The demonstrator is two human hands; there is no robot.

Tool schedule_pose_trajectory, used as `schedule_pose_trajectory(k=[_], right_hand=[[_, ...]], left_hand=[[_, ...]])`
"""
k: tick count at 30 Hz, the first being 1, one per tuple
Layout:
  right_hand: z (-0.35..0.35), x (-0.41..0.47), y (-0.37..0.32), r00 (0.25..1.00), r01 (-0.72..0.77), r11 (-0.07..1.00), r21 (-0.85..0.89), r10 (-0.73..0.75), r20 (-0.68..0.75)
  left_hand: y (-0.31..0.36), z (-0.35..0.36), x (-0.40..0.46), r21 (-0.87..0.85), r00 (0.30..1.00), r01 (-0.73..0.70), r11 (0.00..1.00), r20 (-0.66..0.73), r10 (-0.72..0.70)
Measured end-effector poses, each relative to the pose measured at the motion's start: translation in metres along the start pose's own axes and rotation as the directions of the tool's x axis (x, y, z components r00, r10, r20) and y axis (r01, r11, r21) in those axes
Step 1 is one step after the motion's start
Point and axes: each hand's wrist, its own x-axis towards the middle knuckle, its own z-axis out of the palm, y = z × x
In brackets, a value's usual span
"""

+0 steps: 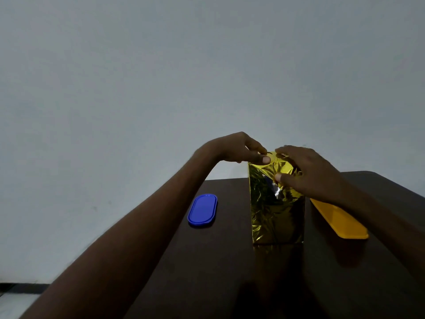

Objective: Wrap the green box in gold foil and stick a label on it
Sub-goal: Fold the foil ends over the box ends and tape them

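Observation:
A tall box covered in crinkled gold foil [276, 210] stands upright on the dark table [207, 261]. No green shows through the wrapping. My left hand [236, 149] reaches over from the left and pinches the foil at the box's top left corner between thumb and fingers. My right hand [308, 171] lies over the top right of the box, thumb on the front face and fingers curled on the foil folds at the top. No label is visible.
A blue oval lid [202, 210] lies flat on the table left of the box. A yellow oblong container [338, 221] lies to the right, partly under my right forearm. A plain grey wall stands behind the table's far edge.

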Motion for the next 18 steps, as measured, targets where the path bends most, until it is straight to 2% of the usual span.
schedule_pose_trajectory(k=[3, 9, 18], right_hand=[[0.0057, -0.0048, -0.0003, 0.999, 0.021, 0.999, -0.031, -0.022, -0.037], [0.0076, -0.0075, -0.0057, 0.995, 0.051, 0.998, 0.042, -0.047, -0.093], [0.0079, -0.0084, -0.0040, 0.992, 0.082, 0.996, 0.034, -0.078, -0.104]], left_hand=[[0.0014, 0.0015, 0.0015, 0.013, 1.000, -0.008, 1.000, -0.006, 0.008], [0.0043, 0.0034, 0.0035, 0.057, 0.997, 0.022, 0.998, 0.069, -0.026], [0.0093, 0.0045, -0.0035, -0.010, 0.995, 0.090, 0.996, 0.038, -0.090]])
